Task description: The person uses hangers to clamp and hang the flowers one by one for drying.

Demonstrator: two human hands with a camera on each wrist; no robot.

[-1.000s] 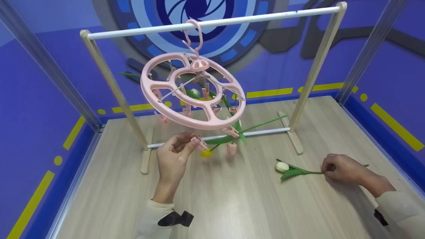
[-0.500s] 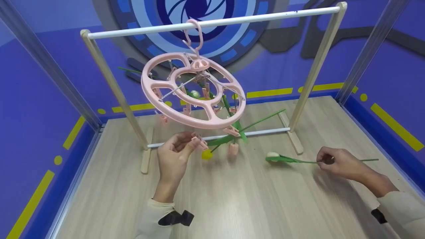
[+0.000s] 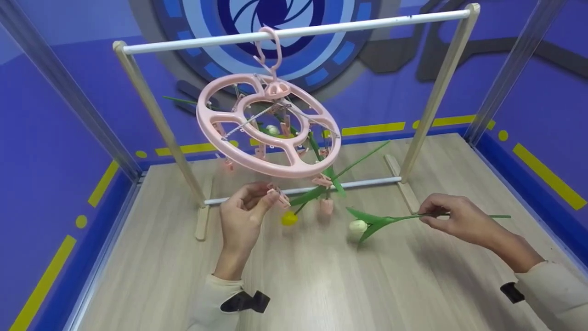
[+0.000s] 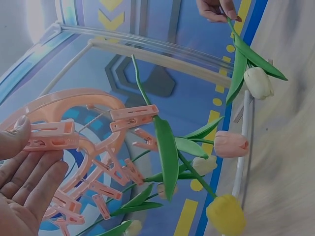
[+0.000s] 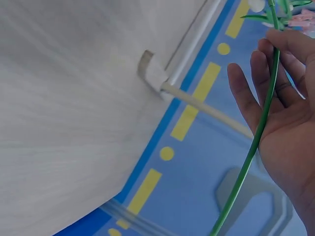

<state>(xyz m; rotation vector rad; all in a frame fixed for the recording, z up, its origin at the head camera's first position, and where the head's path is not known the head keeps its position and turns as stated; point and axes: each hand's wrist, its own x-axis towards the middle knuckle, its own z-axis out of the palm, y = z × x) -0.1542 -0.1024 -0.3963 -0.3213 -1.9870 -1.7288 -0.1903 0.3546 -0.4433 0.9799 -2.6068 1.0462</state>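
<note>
My left hand [image 3: 242, 224] pinches a pink clothespin [image 4: 51, 135] at the front edge of the round pink hanger [image 3: 239, 158]. To the right, my right hand [image 3: 459, 218] holds a white tulip [image 3: 358, 226] by its green stem [image 5: 268, 101], raised over the table with the bloom pointing left. Beside the left hand, a yellow tulip [image 4: 226, 215] hangs tilted from another clothespin [image 4: 134, 117], its bloom low. A pink tulip [image 4: 231, 144] hangs near it, and more tulips dangle farther back, partly hidden by the hanger.
The hanger hooks over the white top bar [image 3: 367, 27] of a wooden rack. Its lower bar [image 3: 367, 183] and right foot [image 3: 404, 191] stand close behind the hands. Blue printed walls [image 3: 59, 138] enclose the wooden table [image 3: 321, 280] at the back and sides.
My right hand has lifted the white tulip off the table and carried it left, toward the hanger. The left hand keeps its pinch on the clothespin. The hanging yellow tulip swings slightly.
</note>
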